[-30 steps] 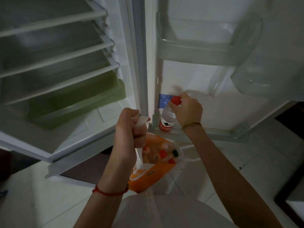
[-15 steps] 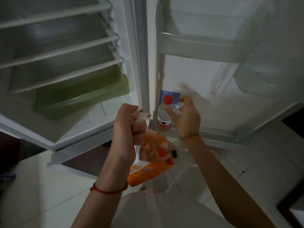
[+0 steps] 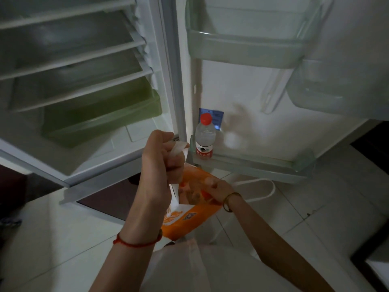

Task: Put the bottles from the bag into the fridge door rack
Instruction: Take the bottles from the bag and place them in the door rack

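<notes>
One bottle [image 3: 204,138] upright in door rack [image 3: 252,163], white tiled floor [image 3: 315,207], dim room

Bottle [image 3: 204,138] in door rack [image 3: 252,163], leftmost

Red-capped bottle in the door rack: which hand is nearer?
Left. The left hand, gripping the bag handle, sits just beside the bottle at rack height. The right hand is lower, reaching into the bag.
</notes>
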